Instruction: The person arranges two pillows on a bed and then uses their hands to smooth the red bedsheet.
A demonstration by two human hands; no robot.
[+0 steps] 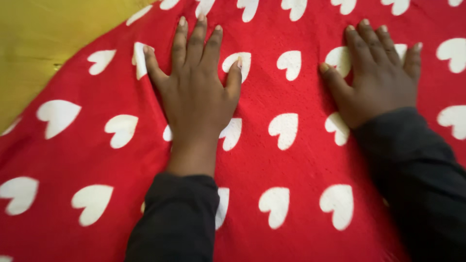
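Pressing and smoothing a red cloth flat, judging by the pose. To do it well: keep both palms flat, push outward from the middle toward the edges with even pressure, avoid dragging with fingertips alone, which probably bunches the weave, and watch the edge at 10 o'clock, where the border runs diagonally and may curl.

Red cloth, soft and slightly fuzzy in look, printed all over with white hearts in staggered rows, filling nearly the whole view from 12 round to 9 o'clock. Mostly flat, with faint ripples near 8 o'clock. Likely light and prone to sliding, so slow strokes seem wise.

Left hand at about 11 o'clock from centre, spread open, palm down, fingers pointing to 12, thumb toward 3 o'clock, resting on the cloth and gripping nothing. Right hand at about 2 o'clock, likewise open and flat on the cloth, fingers close together, thumb out toward 9 o'clock. Hands well apart, a column of hearts between them. Dark sleeves covering both forearms down to 6 and 5 o'clock.

Beyond the cloth, at 10 o'clock, a yellow-green surface; whether bed or sheet, cannot tell.
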